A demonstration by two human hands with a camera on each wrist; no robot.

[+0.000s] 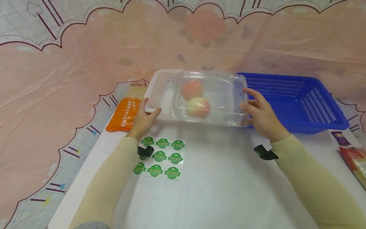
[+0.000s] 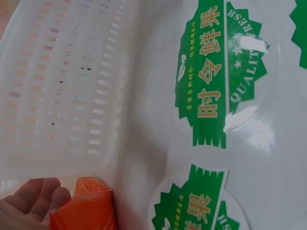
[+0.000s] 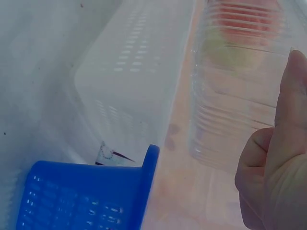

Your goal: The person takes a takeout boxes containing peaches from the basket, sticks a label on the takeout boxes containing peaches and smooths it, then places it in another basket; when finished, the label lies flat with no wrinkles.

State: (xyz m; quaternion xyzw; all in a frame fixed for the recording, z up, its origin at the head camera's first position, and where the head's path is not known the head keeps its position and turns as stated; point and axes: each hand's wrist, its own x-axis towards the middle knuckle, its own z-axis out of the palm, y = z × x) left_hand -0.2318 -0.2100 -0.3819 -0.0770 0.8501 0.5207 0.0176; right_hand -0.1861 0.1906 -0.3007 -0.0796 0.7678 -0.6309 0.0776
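Pinching clear box [image 1: 223,92] in right hand [image 1: 263,117], near blue basket [image 1: 314,108], with two fruits [image 1: 199,106] inside, over white basket [image 1: 161,92] left of that hand. Touching white basket's near corner with spread left hand [image 1: 141,119].

A pale yellow left sleeve [image 1: 104,183] and matching right sleeve [image 1: 314,184] run long, small black pieces [image 1: 266,152] jutting by the cuffs.

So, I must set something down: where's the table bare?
Free: the white tabletop between the sheet of round green stickers and the cream right sleeve. Crowded: the back, with the orange plastic packet, white plastic basket, clear plastic box and blue plastic basket.
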